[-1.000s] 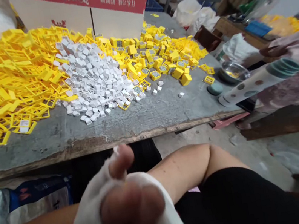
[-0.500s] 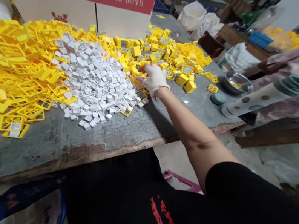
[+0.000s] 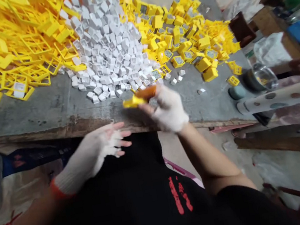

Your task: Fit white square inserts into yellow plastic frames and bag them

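Fingers (image 3: 147, 109) of my right hand (image 3: 171, 111) pinched on one yellow piece (image 3: 133, 102), details blurred. I've got it over the worktop (image 3: 49, 114) near the front edge, just my side of the white pieces (image 3: 111, 46). My left hand (image 3: 95, 152) sits near that edge: fingers extended, slightly apart, empty as far as I can see.

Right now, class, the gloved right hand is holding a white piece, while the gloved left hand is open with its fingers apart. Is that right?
Not quite: the head view shows that the gloved right hand is holding a yellow piece, not a white one. The gloved left hand is indeed open with its fingers apart.
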Available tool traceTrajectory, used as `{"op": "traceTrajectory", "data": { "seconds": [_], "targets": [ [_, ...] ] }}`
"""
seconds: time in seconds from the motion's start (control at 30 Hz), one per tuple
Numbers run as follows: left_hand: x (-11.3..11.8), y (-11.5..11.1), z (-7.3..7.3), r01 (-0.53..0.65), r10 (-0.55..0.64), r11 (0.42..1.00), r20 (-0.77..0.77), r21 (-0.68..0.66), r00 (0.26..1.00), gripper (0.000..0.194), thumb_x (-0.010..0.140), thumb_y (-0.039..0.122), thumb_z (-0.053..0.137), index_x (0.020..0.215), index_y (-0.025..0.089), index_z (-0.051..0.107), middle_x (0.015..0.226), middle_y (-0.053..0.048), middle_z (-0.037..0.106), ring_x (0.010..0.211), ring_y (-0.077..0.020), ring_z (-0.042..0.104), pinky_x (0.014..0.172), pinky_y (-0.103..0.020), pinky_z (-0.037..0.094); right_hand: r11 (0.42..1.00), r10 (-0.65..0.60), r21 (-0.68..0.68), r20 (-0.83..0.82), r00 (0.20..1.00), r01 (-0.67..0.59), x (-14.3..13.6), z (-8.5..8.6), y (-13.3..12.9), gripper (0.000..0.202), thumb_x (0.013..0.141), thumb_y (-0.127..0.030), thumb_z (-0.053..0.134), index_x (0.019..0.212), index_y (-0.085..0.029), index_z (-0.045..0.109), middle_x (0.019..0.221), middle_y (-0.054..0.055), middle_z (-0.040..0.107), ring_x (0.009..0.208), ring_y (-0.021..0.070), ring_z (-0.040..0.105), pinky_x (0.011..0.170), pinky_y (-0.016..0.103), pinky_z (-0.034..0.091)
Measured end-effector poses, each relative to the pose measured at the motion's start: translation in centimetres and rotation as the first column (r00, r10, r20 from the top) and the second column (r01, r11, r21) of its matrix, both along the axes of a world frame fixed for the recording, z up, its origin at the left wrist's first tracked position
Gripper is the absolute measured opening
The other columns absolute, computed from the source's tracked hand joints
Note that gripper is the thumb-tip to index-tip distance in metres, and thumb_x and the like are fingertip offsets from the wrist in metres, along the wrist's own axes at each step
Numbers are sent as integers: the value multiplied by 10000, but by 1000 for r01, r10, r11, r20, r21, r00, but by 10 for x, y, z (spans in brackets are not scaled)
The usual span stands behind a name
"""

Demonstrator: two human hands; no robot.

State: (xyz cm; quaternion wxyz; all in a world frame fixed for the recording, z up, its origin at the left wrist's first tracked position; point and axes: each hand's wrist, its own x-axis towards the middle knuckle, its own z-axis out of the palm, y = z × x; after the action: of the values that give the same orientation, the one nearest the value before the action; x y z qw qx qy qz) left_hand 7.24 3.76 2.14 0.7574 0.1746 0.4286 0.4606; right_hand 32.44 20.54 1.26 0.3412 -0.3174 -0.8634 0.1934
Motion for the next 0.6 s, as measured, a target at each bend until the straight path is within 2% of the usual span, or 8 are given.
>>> {"op": "traceTrajectory", "data": {
  "seconds": [0.03,0.1,0.2,0.3,0.37,0.43,0.47,0.6],
  "targets": [
    [11,2,-5,-21,21,1000,18,2,1000,593,863,591,996,1258,181,831,1224,-206,867,972,-345,847,703,-363,654,993,86,77,67,994,-92,-3,0,-30,211,1131,-394,732,1298,-311,831,1069,38,845,954,249,751,902,457,598],
    [30,5,-11,-84,79,994,77,65,994,525,900,540,987,1259,186,841,1281,-190,862,1053,-322,837,772,-358,670,946,236,200,106,966,-254,-7,-3,-75,200,1135,-281,711,1298,-321,820,1131,32,875,981,241,772,902,444,565],
    [39,4,-11,-137,121,983,138,118,983,451,927,415,983,1305,211,848,1253,-143,874,1072,-271,827,845,-329,665,901,323,277,86,942,-334,-8,-5,-96,231,1149,-213,667,1298,-329,800,1179,6,890,979,217,792,896,422,557],
    [33,-1,-9,-217,200,970,144,112,969,487,901,436,1008,1302,217,839,1200,-117,868,1027,-256,822,812,-324,666,931,309,173,91,947,-321,-7,-1,-72,209,1173,-395,676,1339,-346,794,1197,13,881,1017,238,803,928,442,596],
    [27,-3,-7,-295,283,950,120,103,952,548,886,511,1015,1304,213,821,1167,-108,850,994,-252,812,772,-324,665,974,190,102,129,973,-203,-12,1,-41,275,1169,-468,659,1368,-344,803,1305,53,860,1150,288,791,1000,495,603],
    [23,-3,-6,-344,336,933,93,106,937,632,866,588,1014,1322,206,802,1139,-108,832,932,-239,789,694,-300,633,992,23,113,231,973,-50,-24,-3,-7,290,1164,-364,615,1369,-333,817,1424,89,826,1284,340,741,1070,559,572],
    [21,-3,-5,-354,346,929,84,109,934,659,859,612,1010,1328,202,795,1131,-111,825,898,-230,771,652,-286,607,991,-22,132,299,954,-18,-32,-6,10,308,1148,-297,603,1363,-327,822,1462,99,814,1324,359,713,1094,586,548],
    [18,-1,-4,-362,357,929,65,83,932,590,942,621,911,1334,199,779,1128,-133,817,790,-213,693,546,-271,513,985,8,147,481,877,-89,-59,-23,49,312,1106,-202,610,1299,-306,832,1409,112,837,1364,393,645,1153,656,484]
  ]
}}
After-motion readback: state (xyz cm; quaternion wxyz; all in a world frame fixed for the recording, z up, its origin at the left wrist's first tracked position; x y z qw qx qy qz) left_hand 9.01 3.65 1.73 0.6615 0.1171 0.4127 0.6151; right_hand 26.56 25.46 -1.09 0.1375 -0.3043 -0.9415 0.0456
